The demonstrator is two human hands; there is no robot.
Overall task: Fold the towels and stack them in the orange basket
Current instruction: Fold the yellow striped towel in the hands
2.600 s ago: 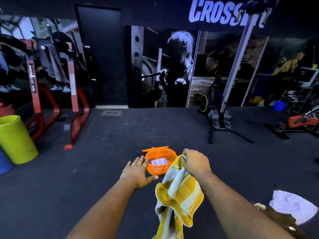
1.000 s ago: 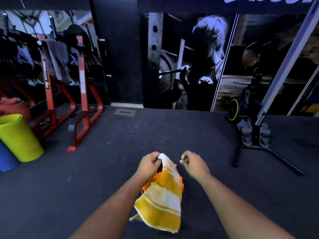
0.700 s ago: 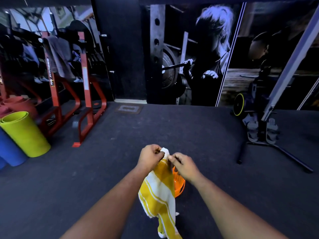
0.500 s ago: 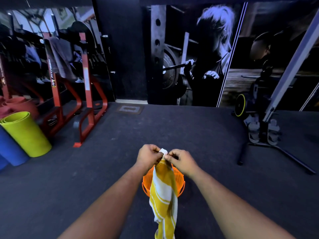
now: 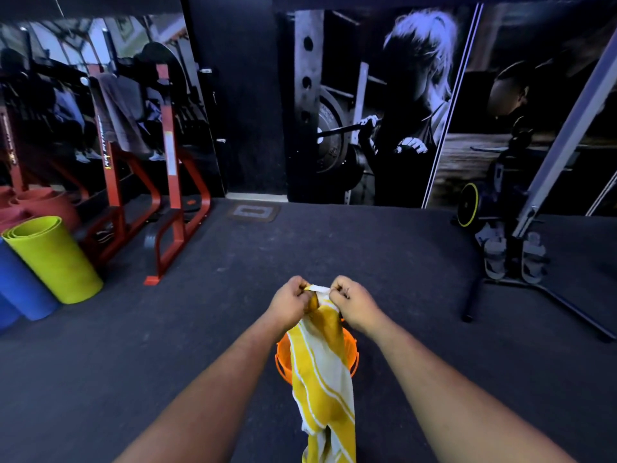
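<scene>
1. Left hand (image 5: 291, 304) and right hand (image 5: 351, 304) are sitting side by side in the lower centre of the frame, both fisted, each grip pinching the white top edge of the yellow striped towel (image 5: 322, 372). The two pinch points are almost touching, only a short strip of hem showing between them.
2. Towel is hanging straight down from the grips, bunched into a narrow column. Its long axis is running vertically toward the bottom edge of the frame, and the lower end is trailing out of frame, so the tail can't be checked.
3. Orange basket (image 5: 283, 359) is sitting on the floor directly below the hands, mostly hidden behind the hanging towel; only rim and wall are peeking out on both sides. Contents are not visible.
4. Key relation: cloth is below the grips, gathered, with both hands at equal reach on the same edge. Likely the hands need to be sliding apart along the hem to be spreading the width before any fold.
5. Risk, as a guess: the tail dragging on the dark gym floor (image 5: 384, 255) or snagging the basket rim.
6. Towel is not yet folded.
</scene>
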